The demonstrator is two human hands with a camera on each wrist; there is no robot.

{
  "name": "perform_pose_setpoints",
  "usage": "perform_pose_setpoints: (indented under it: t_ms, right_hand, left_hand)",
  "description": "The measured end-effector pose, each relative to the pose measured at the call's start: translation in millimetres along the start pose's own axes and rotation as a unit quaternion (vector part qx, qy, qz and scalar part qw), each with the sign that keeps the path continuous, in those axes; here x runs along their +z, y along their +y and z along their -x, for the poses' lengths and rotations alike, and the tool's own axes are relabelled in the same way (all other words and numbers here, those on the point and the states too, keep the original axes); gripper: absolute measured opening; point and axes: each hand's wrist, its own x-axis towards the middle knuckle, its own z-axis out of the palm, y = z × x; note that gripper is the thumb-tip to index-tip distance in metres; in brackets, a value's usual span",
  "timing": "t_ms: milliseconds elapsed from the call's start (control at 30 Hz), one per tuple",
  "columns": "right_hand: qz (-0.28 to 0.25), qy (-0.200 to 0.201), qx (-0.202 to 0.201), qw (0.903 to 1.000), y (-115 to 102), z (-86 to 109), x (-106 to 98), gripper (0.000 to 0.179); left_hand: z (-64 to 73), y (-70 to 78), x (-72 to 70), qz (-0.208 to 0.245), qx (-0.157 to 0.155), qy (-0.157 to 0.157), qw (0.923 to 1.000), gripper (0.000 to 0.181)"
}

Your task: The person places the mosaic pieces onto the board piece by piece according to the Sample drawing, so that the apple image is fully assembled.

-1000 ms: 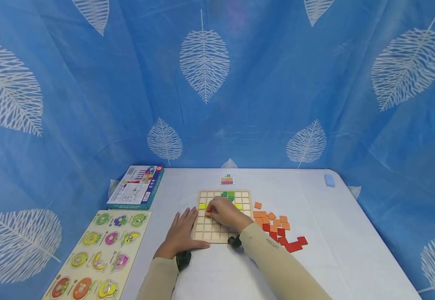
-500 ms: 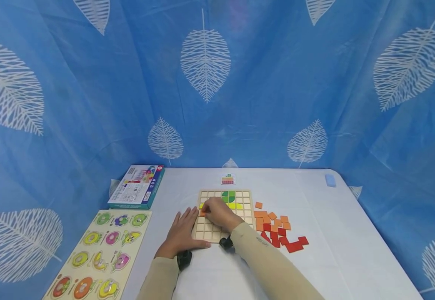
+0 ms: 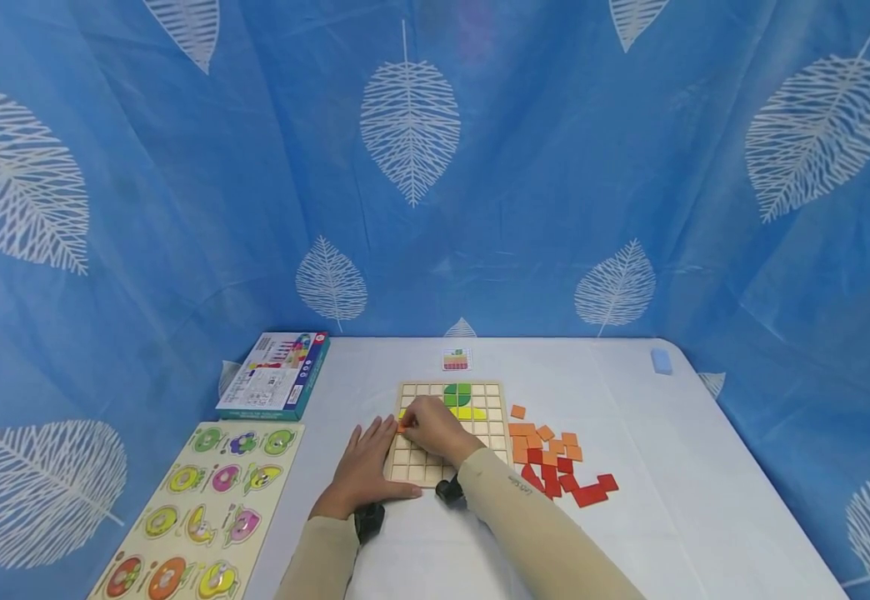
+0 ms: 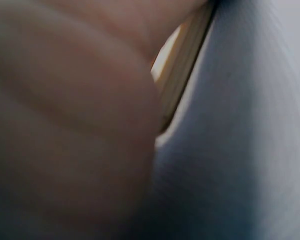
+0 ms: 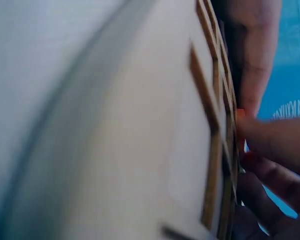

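A wooden grid board lies on the white table, with green tiles near its top and a row of yellow tiles below them. My right hand reaches over the board and pinches an orange square tile at the grid's left side. In the right wrist view the orange tile shows between the fingertips, right at the grid. My left hand lies along the board's left and lower left edge, fingers straight and thumb stretched out. The left wrist view shows the board's edge beside that hand.
Loose orange tiles and red tiles lie right of the board. A small pattern card sits behind it. To the left are a fruit puzzle board and a box. A blue block lies at far right.
My right hand has moved left across the grid with the orange tile, uncovering more of the yellow row. The left hand stays in place at the board's edge.
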Motion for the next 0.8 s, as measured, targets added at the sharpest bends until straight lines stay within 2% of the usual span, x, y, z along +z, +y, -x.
perform_pose_setpoints:
  t_ms: [300, 500, 800]
  right_hand:
    - [0.017, 0.014, 0.003, 0.9998, 3.1, -1.5, 3.1, 0.005]
    - [-0.042, 0.007, 0.008, 0.999, 12.6, 8.4, -3.6, 0.015]
    - [-0.112, 0.025, 0.013, 0.9934, 40.2, 31.0, -30.0, 0.024]
  left_hand:
    - [-2.8, -1.1, -0.3, -0.01, -0.002, -0.004, 0.9999, 0.137]
    - [-1.4, 0.5, 1.8, -0.014, -0.01, -0.009, 0.9998, 0.137]
    - [-2.5, 3.2, 1.2, -0.014, -0.02, -0.006, 0.9997, 0.138]
